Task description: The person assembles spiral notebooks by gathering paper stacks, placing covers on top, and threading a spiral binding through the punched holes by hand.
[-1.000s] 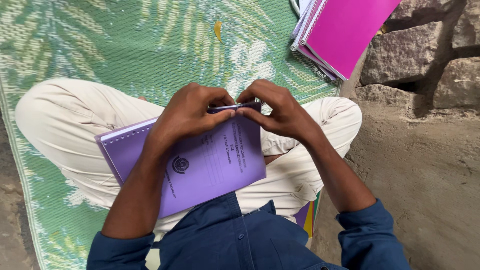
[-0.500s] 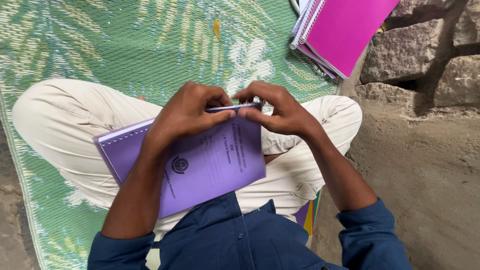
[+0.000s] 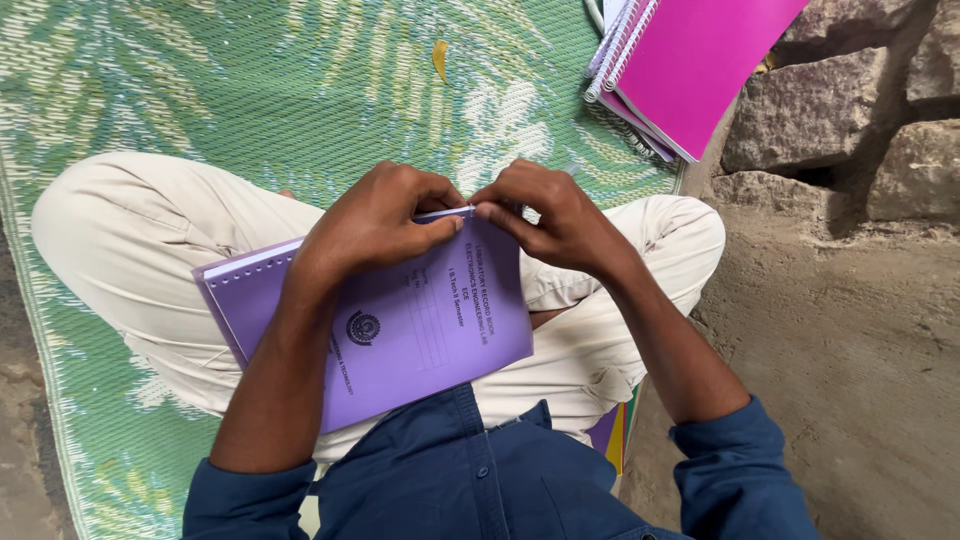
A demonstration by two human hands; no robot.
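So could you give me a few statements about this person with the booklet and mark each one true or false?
1. Both hands are at the far edge of the purple booklet. True: the left hand and the right hand pinch that edge.
2. The booklet rests on a table. False: it lies on the person's crossed legs.
3. A stack of notebooks with a pink cover lies on the green woven mat. True.
4. The right hand holds a pen. False: no pen shows in it.
5. The person wears dark trousers. False: the trousers are pale beige; the shirt is blue.
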